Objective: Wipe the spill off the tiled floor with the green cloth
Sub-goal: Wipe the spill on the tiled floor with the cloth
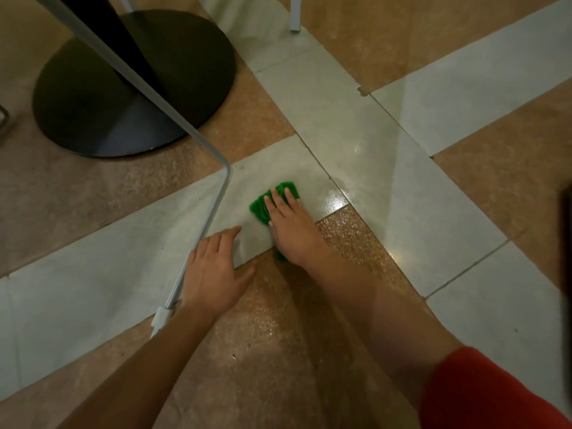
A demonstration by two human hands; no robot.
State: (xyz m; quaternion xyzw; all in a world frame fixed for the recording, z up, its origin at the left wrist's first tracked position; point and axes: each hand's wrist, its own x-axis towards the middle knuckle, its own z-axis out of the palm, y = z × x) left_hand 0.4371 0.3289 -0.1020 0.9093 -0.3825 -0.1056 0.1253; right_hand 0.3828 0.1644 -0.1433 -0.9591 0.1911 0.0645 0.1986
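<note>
While your right hand (289,226) is pressing one green cloth (260,209) flat-fingered onto the glistening tiled floor (402,187), your left hand (216,270) is resting open just beside it

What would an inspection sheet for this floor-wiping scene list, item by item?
Surface: tiled floor, pale and tan tiles; wet sheen just right of the cloth.
Job's things: green cloth lies on a pale tile, partly under the right hand.
Clutter: nothing seen.
Grips: right hand presses the cloth with straight fingers; left hand rests open on the floor, holding nothing.
Cables: nothing seen.
Surroundings: black round base at upper left, bent white tube beside the left hand, red sleeve at lower right.
</note>
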